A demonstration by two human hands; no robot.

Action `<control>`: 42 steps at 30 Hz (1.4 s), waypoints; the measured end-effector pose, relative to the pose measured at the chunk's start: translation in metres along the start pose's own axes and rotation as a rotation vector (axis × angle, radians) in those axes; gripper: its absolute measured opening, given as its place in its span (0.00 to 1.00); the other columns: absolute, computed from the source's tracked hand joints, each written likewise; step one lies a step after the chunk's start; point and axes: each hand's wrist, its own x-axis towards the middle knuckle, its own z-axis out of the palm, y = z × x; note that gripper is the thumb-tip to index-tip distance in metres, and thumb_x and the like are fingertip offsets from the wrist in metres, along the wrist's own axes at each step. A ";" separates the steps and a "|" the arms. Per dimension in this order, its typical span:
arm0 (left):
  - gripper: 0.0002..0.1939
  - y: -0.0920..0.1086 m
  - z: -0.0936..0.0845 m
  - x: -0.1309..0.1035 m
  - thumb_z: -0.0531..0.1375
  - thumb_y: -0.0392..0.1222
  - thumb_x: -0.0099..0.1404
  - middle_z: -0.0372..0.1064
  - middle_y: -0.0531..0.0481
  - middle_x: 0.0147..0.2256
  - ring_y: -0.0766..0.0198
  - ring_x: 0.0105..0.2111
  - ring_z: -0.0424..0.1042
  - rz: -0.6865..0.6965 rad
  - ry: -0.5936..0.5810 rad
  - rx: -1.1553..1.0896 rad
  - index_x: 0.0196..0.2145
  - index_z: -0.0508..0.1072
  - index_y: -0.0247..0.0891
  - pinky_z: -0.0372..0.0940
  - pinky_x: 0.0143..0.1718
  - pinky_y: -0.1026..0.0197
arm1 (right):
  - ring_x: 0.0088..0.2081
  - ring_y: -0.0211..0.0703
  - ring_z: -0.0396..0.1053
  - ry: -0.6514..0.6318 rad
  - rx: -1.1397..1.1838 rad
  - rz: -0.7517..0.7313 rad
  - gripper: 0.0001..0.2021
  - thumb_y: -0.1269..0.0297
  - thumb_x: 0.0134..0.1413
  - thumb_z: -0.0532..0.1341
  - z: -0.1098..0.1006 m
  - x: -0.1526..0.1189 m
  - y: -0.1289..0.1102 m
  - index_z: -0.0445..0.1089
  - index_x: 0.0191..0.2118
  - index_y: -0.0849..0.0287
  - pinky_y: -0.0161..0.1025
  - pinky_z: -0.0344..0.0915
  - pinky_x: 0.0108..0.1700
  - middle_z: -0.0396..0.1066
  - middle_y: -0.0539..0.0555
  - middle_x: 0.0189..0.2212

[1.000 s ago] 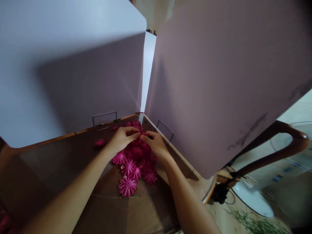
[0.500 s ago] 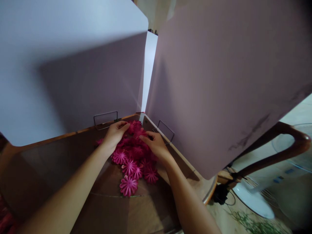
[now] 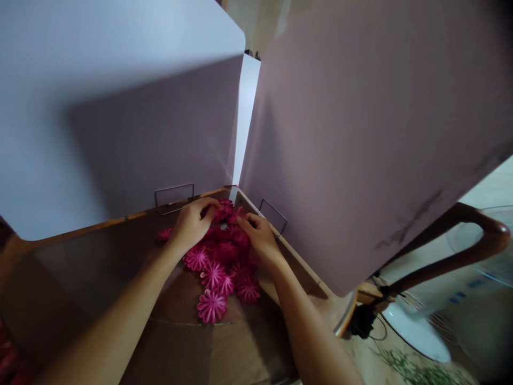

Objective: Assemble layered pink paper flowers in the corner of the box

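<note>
A loose heap of pink artificial flowers (image 3: 212,275) with narrow petals lies on the brown table top (image 3: 100,278). Over the far end of the heap, my left hand (image 3: 197,219) is closed, its thumb and forefinger pinching a pink flower (image 3: 225,207). Just to the right, my right hand (image 3: 256,231) pinches another pink flower (image 3: 236,215) by its petals. The two held flowers are close together, and their edges merge with the heap behind. One pink flower (image 3: 164,234) lies apart to the left of my left wrist.
Two large pale boards (image 3: 160,133) stand at an angle behind the heap, on thin wire stands (image 3: 175,199). A curved wooden chair arm (image 3: 452,256) is at the right, above a white round base (image 3: 419,331) on the floor. More pink material (image 3: 12,358) sits at the lower left.
My left hand has turned inward and shifted slightly right, its fingers now curled over. My right hand has moved slightly right with its flower. The heap has stayed in place.
</note>
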 end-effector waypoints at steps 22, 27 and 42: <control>0.23 -0.007 0.006 0.002 0.62 0.44 0.63 0.76 0.49 0.36 0.60 0.35 0.75 -0.133 0.014 -0.174 0.56 0.70 0.42 0.67 0.40 0.58 | 0.25 0.37 0.57 -0.062 -0.148 0.026 0.15 0.51 0.51 0.64 -0.002 -0.001 0.000 0.70 0.27 0.60 0.35 0.51 0.29 0.62 0.47 0.22; 0.22 -0.010 0.008 0.005 0.69 0.46 0.53 0.74 0.50 0.29 0.62 0.29 0.73 -0.301 0.034 -0.479 0.45 0.75 0.37 0.67 0.33 0.61 | 0.27 0.38 0.60 0.038 -0.141 -0.032 0.18 0.47 0.55 0.60 -0.008 0.005 0.005 0.74 0.37 0.60 0.35 0.54 0.30 0.66 0.49 0.24; 0.16 -0.002 0.019 -0.001 0.68 0.43 0.57 0.76 0.46 0.40 0.60 0.40 0.76 -0.220 -0.125 -0.566 0.43 0.74 0.39 0.69 0.43 0.58 | 0.21 0.32 0.57 -0.031 0.304 0.198 0.13 0.54 0.43 0.71 0.002 -0.005 -0.005 0.75 0.29 0.59 0.34 0.52 0.25 0.66 0.46 0.20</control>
